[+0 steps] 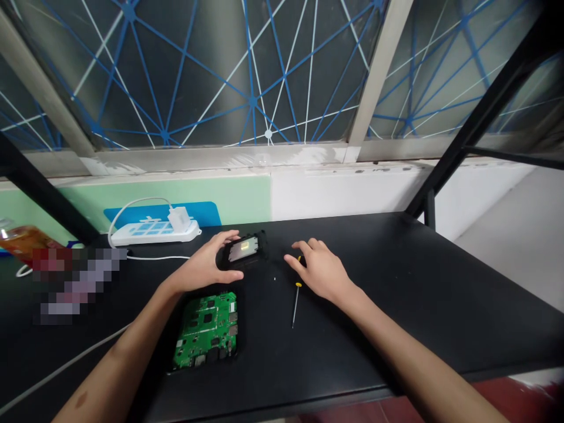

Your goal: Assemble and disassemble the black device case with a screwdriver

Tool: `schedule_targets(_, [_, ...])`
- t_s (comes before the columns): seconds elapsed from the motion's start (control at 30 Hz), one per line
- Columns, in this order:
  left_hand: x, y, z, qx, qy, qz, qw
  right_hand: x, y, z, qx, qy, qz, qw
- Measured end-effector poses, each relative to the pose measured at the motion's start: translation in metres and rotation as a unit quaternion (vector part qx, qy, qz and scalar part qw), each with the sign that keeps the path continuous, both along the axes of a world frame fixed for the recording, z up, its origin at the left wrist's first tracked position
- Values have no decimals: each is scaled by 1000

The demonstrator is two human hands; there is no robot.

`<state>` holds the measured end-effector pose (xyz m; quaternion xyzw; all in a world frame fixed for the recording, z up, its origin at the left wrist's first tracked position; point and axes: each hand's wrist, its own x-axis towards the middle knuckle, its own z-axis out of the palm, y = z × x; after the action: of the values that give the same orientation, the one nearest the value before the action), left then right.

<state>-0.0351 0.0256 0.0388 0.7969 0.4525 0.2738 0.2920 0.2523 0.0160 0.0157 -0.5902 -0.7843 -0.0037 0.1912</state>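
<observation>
My left hand (207,265) curls round the left side of a small black casing (245,249) with a shiny rectangular patch, which rests on the black table (396,282). Thumb and fingers grip its edge. My right hand (321,270) lies just right of it, fingers loosely spread and resting on the table, over the handle end of a thin screwdriver (295,303) with a yellow collar. A green circuit board (207,330) in a black shell lies near the front, below my left wrist.
A white power strip (152,232) with a white plug and cable sits at the back left against the green and white wall. A blurred patch and an orange object (22,242) are at far left. A black frame post (462,147) rises at right.
</observation>
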Motion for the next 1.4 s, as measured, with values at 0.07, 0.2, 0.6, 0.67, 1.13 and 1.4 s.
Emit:
schedule_targets(0.07, [1,-1,1,7,10,1,1000,-2,-2,0,-29,-38,-30,998])
schedule_targets(0.2, [10,-8,7,16,68,-4,998,-4,-4,0,-57,-78,-57,994])
schedule_targets(0.6, [49,-67,4,72,172,-120,975,-1,-4,0,-59,-69,-42,995])
schedule_targets(0.67, [54,-70,1,76,200,-120,970,-1,-4,1,-63,-63,-42,995])
schedule_targets(1.13, [66,-73,-15,73,251,-92,961,4,6,-3,-69,14,-18,997])
schedule_targets(1.4, [62,-71,-23,67,236,-102,964,7,10,-1,-24,59,17,998])
